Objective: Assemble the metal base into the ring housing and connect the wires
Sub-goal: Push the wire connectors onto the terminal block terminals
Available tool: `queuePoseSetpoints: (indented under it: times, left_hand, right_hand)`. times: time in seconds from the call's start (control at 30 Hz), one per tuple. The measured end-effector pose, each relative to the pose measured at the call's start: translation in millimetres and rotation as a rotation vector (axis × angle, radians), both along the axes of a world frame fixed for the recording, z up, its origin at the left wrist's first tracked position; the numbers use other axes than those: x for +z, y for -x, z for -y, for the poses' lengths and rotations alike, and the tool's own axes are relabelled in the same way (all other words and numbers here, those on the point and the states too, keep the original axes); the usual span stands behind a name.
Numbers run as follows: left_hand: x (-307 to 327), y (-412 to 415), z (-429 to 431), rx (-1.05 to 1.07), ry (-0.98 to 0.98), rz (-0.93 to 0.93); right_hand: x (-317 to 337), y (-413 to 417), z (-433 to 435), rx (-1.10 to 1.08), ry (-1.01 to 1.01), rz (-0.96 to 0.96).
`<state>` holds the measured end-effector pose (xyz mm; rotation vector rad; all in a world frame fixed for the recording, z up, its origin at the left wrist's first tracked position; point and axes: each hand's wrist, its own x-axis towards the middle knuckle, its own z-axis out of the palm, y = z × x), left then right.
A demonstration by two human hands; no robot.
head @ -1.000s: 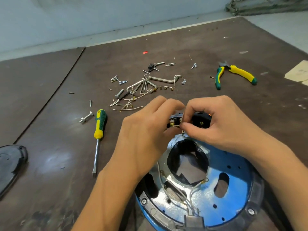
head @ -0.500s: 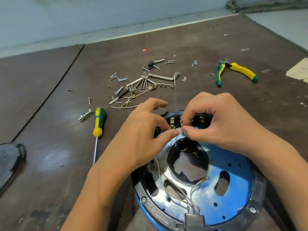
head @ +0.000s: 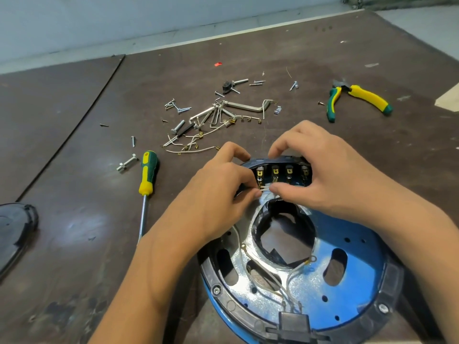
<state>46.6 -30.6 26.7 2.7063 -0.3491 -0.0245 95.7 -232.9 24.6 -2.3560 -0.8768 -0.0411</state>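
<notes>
A shiny blue-tinted metal base (head: pixel 347 274) with a large centre hole sits inside the black ring housing (head: pixel 395 289) at the lower right. At the housing's far rim a black terminal block (head: pixel 283 170) shows a row of brass tabs. My left hand (head: pixel 218 194) and my right hand (head: pixel 320 177) meet just below the tabs, both pinching the end of a white wire (head: pixel 264 187) by the leftmost tab. More white wires (head: pixel 293 271) with ring lugs run over the base to a black connector (head: pixel 294 324) at the near rim.
A green-yellow screwdriver (head: pixel 146 184) lies left of my left forearm. Loose screws, bolts, hex keys and spare wires (head: pixel 211 117) are scattered behind the hands. Green-yellow pliers (head: pixel 357 100) lie far right. A black cover (head: pixel 15 232) pokes in at the left edge.
My hands have shifted down off the terminal block, uncovering its brass tabs. Both thumbs and forefingers have come together on the white wire end.
</notes>
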Motion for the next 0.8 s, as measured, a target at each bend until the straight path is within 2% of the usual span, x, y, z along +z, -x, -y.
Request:
queuePoseSetpoints:
  times: [0.17, 0.4, 0.63, 0.8]
  left_hand:
    - [1.4, -0.2, 1.3, -0.017, 0.020, 0.074]
    - [0.5, -0.3, 0.8, -0.005, 0.061, 0.082]
    - [-0.1, -3.4, 1.9, -0.022, 0.031, 0.059]
    - [-0.2, -3.4, 2.3, -0.016, 0.028, 0.058]
  right_hand:
    - [0.0, 1.0, -2.4, 0.003, 0.094, -0.042]
    - [-3.1, -0.8, -3.4, 0.002, 0.147, -0.017]
    - [-4.9, -1.7, -2.1, 0.036, 0.036, -0.007]
    - [-5.9, -2.5, -3.7, 0.068, 0.072, -0.004]
